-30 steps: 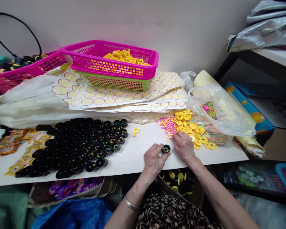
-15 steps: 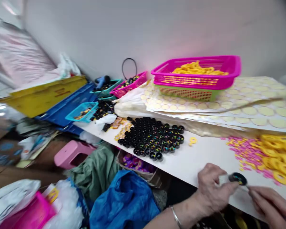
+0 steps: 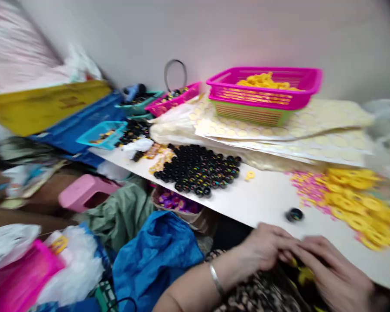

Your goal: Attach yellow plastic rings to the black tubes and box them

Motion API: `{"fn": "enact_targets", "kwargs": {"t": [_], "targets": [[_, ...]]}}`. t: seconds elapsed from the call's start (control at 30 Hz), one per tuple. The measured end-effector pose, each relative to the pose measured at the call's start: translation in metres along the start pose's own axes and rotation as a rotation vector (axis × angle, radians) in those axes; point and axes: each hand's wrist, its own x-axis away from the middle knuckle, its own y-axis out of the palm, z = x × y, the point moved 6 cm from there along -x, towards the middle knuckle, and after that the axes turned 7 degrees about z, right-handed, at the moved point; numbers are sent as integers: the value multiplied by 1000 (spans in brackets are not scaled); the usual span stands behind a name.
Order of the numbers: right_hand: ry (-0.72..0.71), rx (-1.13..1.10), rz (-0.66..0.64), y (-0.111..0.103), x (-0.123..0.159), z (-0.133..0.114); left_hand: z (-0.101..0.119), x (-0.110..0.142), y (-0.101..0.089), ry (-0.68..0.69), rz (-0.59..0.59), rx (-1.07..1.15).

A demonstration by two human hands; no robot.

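At the near edge of the white table, my left hand (image 3: pixel 268 247) and my right hand (image 3: pixel 333 271) meet, fingers bent and close together. Whatever lies between the fingertips is hidden and blurred. Below them shows a dark space with yellow and black pieces (image 3: pixel 305 275). A single round black cup-like piece (image 3: pixel 294 214) rests on the table just beyond the hands, touched by neither. Further left, a large cluster of similar black pieces (image 3: pixel 199 169) with coloured specks inside stands on the table. One small yellow ring (image 3: pixel 249 175) lies beside that cluster.
Yellow rings (image 3: pixel 360 208) and small pink pieces (image 3: pixel 307 186) are heaped at the right. A pink basket (image 3: pixel 263 93) of yellow pieces sits in a green one on sheets of round stickers (image 3: pixel 331 145). Blue cloth (image 3: pixel 156 255) and a pink stool (image 3: pixel 86 190) are below left.
The black cup-like piece, held between both hands before, now stands released on the table. Both hands have drawn back to the near table edge and come together. The view has shifted slightly.
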Motion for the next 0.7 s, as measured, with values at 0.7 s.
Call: {"fn": "enact_targets", "kwargs": {"t": [0.7], "targets": [[-89,47,-33,8,-14,-10,11,-8,9,193,-164,-44]]}}
